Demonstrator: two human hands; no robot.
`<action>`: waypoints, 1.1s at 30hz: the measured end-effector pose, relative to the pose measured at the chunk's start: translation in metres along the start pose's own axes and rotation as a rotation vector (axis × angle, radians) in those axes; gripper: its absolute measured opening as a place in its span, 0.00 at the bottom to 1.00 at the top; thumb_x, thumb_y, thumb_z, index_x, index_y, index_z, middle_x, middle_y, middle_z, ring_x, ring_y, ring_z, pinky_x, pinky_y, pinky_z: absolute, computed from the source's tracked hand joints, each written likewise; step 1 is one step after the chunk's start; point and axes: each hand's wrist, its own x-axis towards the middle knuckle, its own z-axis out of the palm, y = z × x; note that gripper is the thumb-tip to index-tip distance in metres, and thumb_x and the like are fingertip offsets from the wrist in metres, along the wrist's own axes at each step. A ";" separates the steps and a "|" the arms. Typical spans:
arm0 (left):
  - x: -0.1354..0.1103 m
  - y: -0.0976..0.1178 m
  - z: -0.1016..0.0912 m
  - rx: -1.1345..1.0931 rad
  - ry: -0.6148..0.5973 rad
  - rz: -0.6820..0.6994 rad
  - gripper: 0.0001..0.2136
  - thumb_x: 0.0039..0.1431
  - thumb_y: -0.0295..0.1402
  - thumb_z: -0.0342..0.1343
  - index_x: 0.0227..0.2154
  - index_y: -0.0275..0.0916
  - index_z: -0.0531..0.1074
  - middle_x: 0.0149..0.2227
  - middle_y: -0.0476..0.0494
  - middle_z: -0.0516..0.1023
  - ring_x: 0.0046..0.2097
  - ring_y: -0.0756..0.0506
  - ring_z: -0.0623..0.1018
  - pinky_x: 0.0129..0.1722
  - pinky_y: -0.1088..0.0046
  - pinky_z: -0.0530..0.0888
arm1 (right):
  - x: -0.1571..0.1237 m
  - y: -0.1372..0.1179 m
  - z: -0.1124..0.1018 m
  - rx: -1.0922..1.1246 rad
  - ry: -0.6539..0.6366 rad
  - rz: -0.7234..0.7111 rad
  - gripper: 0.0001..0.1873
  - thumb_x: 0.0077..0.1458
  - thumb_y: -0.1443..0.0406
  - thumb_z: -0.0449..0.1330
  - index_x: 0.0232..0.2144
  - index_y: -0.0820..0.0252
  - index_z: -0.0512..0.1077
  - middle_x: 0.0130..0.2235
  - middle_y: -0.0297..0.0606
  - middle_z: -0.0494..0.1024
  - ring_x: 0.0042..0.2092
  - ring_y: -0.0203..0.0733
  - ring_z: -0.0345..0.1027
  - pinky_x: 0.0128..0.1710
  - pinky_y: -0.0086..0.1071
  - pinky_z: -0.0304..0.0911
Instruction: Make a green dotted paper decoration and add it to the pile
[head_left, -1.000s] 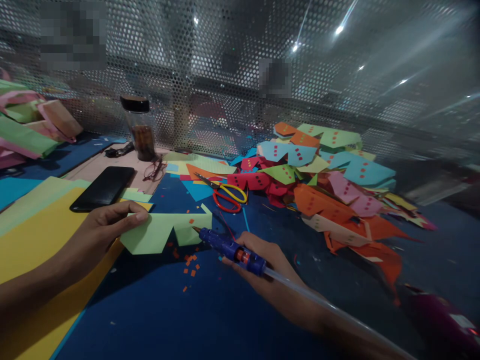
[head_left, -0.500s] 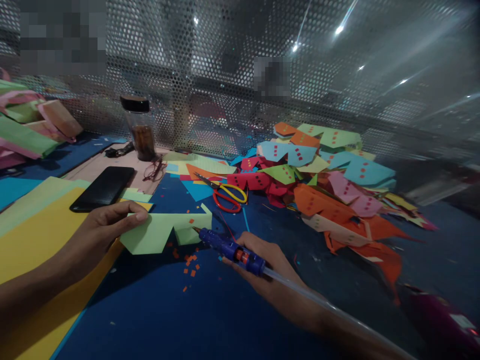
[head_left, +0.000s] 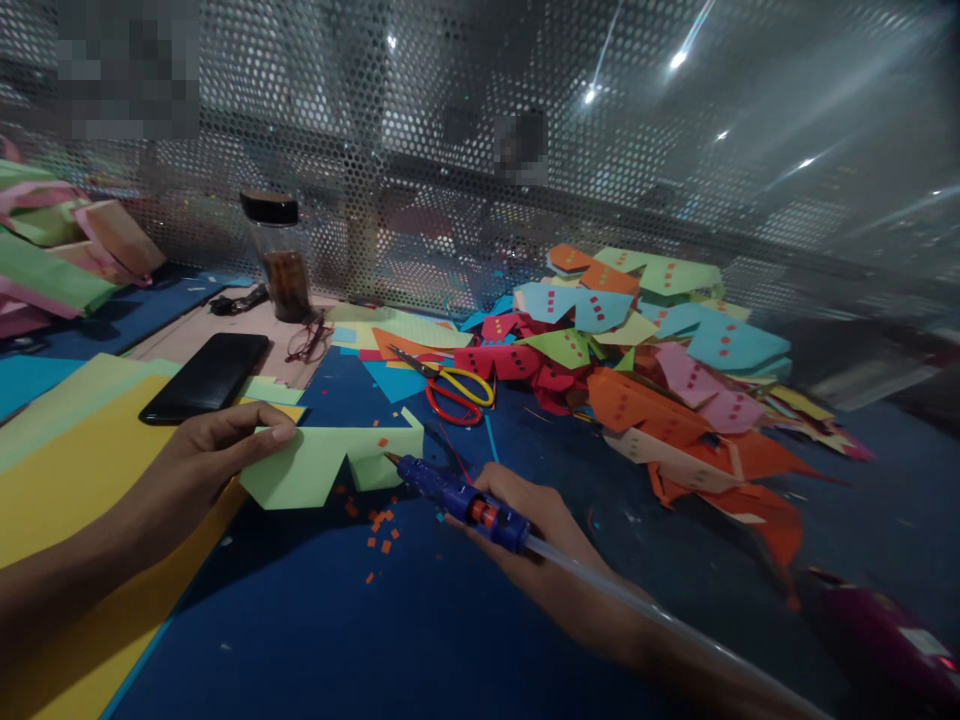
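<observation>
My left hand [head_left: 238, 440] pinches the left end of a light green folded paper cutout [head_left: 296, 470], holding it above the table. A small orange paper square [head_left: 383, 442] sits on the cutout near its right end. In my right hand [head_left: 536, 525] is a blue glue gun [head_left: 450, 493], its metal tip at the cutout just below that square; whether it touches I cannot tell. A long clear glue stick [head_left: 630, 595] runs out of the gun's back over my wrist. Several loose orange paper squares [head_left: 385, 532] lie on the blue table beneath.
Scissors [head_left: 457, 390] with red and yellow handles lie beyond the cutout. Colourful folded paper pieces [head_left: 645, 330] are heaped at right. A phone [head_left: 206, 378], coloured sheets [head_left: 82, 460], a lidded jar [head_left: 281, 260] and glasses [head_left: 307, 338] are at left. A perforated metal panel [head_left: 420, 190] stands behind.
</observation>
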 end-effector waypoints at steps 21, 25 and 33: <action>0.001 0.001 0.001 -0.012 0.010 0.000 0.18 0.40 0.50 0.71 0.22 0.41 0.77 0.21 0.51 0.73 0.23 0.51 0.69 0.19 0.81 0.64 | 0.002 -0.001 -0.003 -0.035 -0.042 0.045 0.08 0.64 0.64 0.56 0.32 0.56 0.63 0.30 0.30 0.70 0.30 0.35 0.60 0.29 0.29 0.49; 0.002 -0.001 0.000 -0.007 0.019 -0.004 0.17 0.40 0.50 0.71 0.22 0.41 0.78 0.21 0.51 0.73 0.23 0.51 0.70 0.20 0.81 0.64 | 0.001 -0.002 -0.004 -0.024 -0.047 0.028 0.06 0.65 0.64 0.55 0.33 0.56 0.63 0.31 0.30 0.70 0.31 0.35 0.61 0.30 0.29 0.50; 0.004 0.001 0.003 -0.013 0.029 -0.023 0.18 0.39 0.50 0.72 0.22 0.41 0.78 0.21 0.51 0.73 0.23 0.52 0.69 0.20 0.81 0.64 | 0.001 0.002 -0.005 -0.004 -0.066 -0.021 0.05 0.64 0.65 0.55 0.33 0.56 0.63 0.32 0.29 0.70 0.31 0.35 0.62 0.30 0.29 0.51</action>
